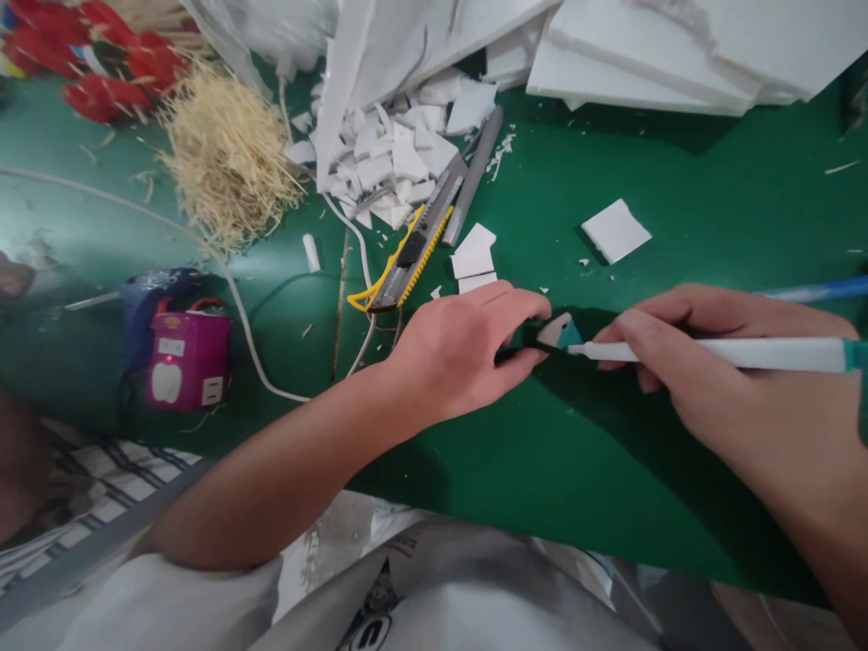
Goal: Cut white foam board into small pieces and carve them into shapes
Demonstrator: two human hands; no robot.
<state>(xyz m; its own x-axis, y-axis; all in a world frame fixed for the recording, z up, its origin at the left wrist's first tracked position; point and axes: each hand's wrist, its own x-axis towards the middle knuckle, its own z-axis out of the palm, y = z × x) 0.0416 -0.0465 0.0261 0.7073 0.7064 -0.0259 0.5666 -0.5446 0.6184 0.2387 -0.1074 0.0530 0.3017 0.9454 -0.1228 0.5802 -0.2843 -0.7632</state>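
Observation:
My right hand (678, 353) is closed around a white marker (766, 353) with a green end. Its tip meets a small piece (560, 332), part pale and part teal, with a dark spot on it. My left hand (467, 348) grips that piece at its left side between thumb and fingers. Just beyond my left hand lie white foam pieces (474, 253). A yellow and grey box cutter (410, 253) rests to the left of them, beside a grey rod (475, 176).
Foam scraps (400, 158) and large foam sheets (644, 54) lie at the back. A square foam piece (617, 231) is at the right. Straw (227, 154), a white cable (244, 316) and a magenta device (190, 357) are at the left. Part of another person shows at the far left.

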